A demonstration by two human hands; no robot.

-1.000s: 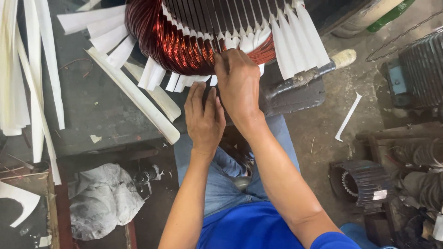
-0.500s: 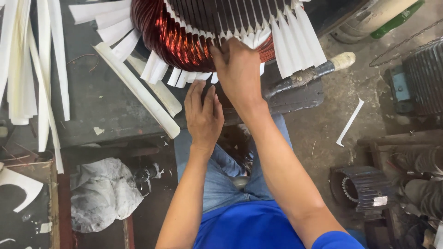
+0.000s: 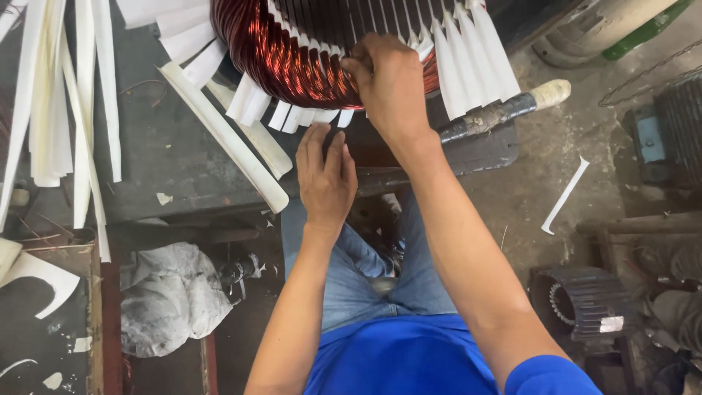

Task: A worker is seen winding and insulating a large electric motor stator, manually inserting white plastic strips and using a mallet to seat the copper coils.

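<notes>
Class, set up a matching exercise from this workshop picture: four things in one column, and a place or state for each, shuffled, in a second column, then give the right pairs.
Things:
1. right hand
2. left hand
3. crumpled white cloth
4. thin white paper strip

Places or states:
A. lying alone on the dirty floor at right
B. fingers at the reddish copper wire coil
C. heaped at lower left
D. flat, just below the white insulation strips

Pairs: 1-B, 2-D, 3-C, 4-A

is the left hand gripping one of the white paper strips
No, the left hand lies flat and open below the copper coil, with its fingers straight and no strip between them.
</notes>
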